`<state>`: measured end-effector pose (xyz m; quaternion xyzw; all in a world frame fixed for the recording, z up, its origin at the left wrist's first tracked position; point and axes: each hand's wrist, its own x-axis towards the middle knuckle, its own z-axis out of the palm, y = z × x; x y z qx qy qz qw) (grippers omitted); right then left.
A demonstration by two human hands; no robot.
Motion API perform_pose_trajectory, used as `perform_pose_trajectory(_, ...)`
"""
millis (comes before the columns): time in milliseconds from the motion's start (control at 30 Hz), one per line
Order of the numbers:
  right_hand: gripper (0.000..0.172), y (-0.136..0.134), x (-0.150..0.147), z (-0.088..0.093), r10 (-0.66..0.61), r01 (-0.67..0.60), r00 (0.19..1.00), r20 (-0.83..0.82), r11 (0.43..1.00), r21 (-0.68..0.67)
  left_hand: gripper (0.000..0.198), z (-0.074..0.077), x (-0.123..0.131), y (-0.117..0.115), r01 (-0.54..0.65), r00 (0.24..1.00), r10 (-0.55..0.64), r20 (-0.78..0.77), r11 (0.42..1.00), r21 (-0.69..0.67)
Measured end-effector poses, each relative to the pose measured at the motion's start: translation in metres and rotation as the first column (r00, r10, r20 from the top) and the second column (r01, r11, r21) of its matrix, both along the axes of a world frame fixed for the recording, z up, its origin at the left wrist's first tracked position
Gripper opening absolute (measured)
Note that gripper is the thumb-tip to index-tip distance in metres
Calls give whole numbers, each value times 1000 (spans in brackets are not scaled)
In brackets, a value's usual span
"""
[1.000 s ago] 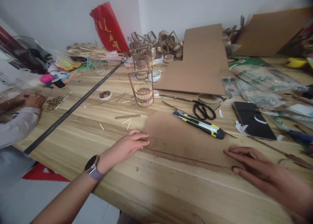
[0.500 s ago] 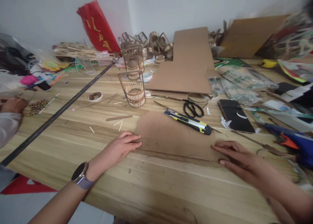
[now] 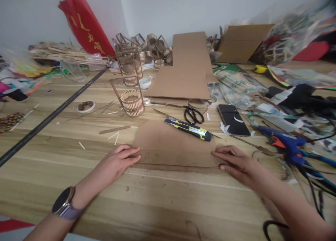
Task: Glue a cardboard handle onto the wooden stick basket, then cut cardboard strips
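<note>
A flat brown cardboard piece (image 3: pixel 173 153) with a rounded far left corner lies on the table in front of me. My left hand (image 3: pixel 119 160) holds its left end, fingers stretched over the edge and thumb hidden. At the opposite end, my right hand (image 3: pixel 233 162) grips the edge between fingers and thumb. A yellow and black utility knife (image 3: pixel 187 129) rests across the far part of the cardboard. Just beyond lie black-handled scissors (image 3: pixel 193 115). A small slatted basket with a tall square handle (image 3: pixel 132 103) stands upright behind my left hand.
Larger cardboard sheets (image 3: pixel 181 81) and several small baskets (image 3: pixel 154 46) stand at the back. To the right are a phone (image 3: pixel 233 120) and a blue glue gun (image 3: pixel 288 143) with cables. A dark bar (image 3: pixel 60 108) crosses the left side, near a small dish (image 3: pixel 86 106).
My view has turned right, so everything sits further left in it and more of the glue gun shows. The other person's hand has left the view. Both my hands stay at the cardboard's ends.
</note>
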<state>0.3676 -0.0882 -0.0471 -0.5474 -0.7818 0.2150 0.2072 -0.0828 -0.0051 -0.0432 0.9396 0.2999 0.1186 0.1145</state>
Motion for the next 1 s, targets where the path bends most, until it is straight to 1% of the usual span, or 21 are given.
perform_pose_trajectory(100,40,0,1,-3,6,-6,1000,-9,1000,2,39,3,2,1,15,1000,-15,-1,1000,22)
perform_pose_trajectory(167,40,-1,1,-5,5,-5,1000,-20,1000,16,39,8,7,2,21,1000,-21,-11,1000,-2)
perform_pose_trajectory(233,41,-2,0,-7,-4,5,999,-33,999,33,36,15,16,3,25,999,-27,-31,997,-70)
perform_pose_trajectory(333,41,-2,-1,-7,-23,24,999,-35,999,31,31,25,34,7,19,995,-40,-87,973,-231)
perform_pose_trajectory(367,41,-2,-1,-6,-26,27,999,-33,999,24,31,27,41,8,32,992,-63,-111,963,-266)
perform_pose_trajectory(433,41,-1,-1,-5,-27,28,999,-32,999,20,32,31,55,13,104,974,-155,-166,954,-281)
perform_pose_trajectory(467,40,0,-1,-5,-25,26,999,-31,999,22,32,33,64,15,130,960,-190,-205,953,-273)
perform_pose_trajectory(500,40,0,0,-4,-19,20,999,-30,999,27,32,35,72,18,131,946,-202,-254,953,-273)
perform_pose_trajectory(567,39,0,0,-3,-13,14,1000,-29,999,38,41,41,91,23,169,897,-267,-352,944,-284)
perform_pose_trajectory(600,38,0,0,-3,-9,10,1000,-24,999,35,47,44,101,25,203,872,-310,-379,933,-298)
perform_pose_trajectory(667,38,1,0,-3,-6,6,1000,-14,1000,22,50,51,120,31,262,832,-385,-400,907,-329)
perform_pose_trajectory(767,39,1,0,-3,-11,11,1000,-23,1000,25,57,59,144,38,296,771,-450,-451,880,-372)
perform_pose_trajectory(900,39,1,-1,-2,-19,19,999,-34,1000,18,76,69,164,39,319,691,-475,-545,877,-360)
perform_pose_trajectory(1000,41,0,-2,-1,-22,22,999,-24,1000,-3,78,77,176,32,309,645,-452,-617,892,-330)
